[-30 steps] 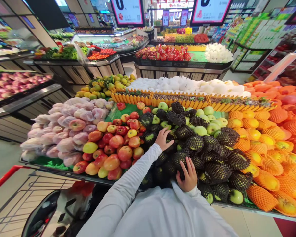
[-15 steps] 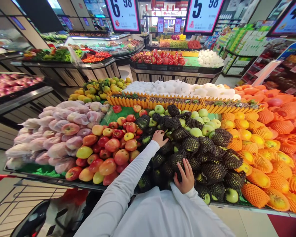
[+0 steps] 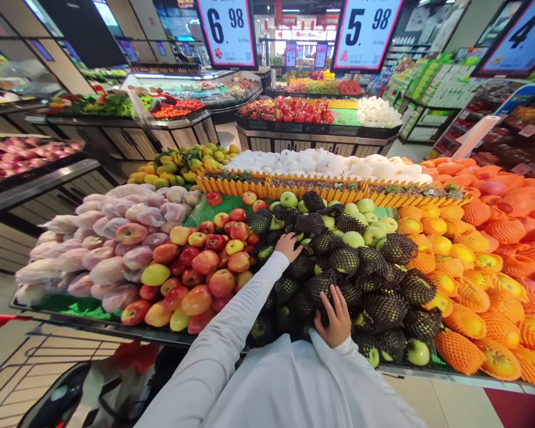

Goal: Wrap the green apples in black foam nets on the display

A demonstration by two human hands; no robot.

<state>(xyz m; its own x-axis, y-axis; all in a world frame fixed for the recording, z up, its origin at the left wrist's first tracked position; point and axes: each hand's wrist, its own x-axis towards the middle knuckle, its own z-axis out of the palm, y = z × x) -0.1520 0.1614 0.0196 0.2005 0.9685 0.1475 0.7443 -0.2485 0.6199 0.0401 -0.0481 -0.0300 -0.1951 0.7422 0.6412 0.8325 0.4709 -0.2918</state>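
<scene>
Fruit in black nets (image 3: 346, 260) sits just right of the red apples (image 3: 205, 261).

The left hand (image 3: 288, 245), fingers bent, is closer to the red apples; I can't tell if it holds a fruit. The right hand (image 3: 334, 316), fingers spread, is farther from them. Both have hardly moved in a second, but the price screens (image 3: 226, 30), far behind the red apples, now show more.

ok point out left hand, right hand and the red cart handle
Left hand (image 3: 288, 246): head view, back of hand.
Right hand (image 3: 338, 326): head view, back of hand.
Red cart handle (image 3: 2, 325): head view, middle of visible bar.
</scene>
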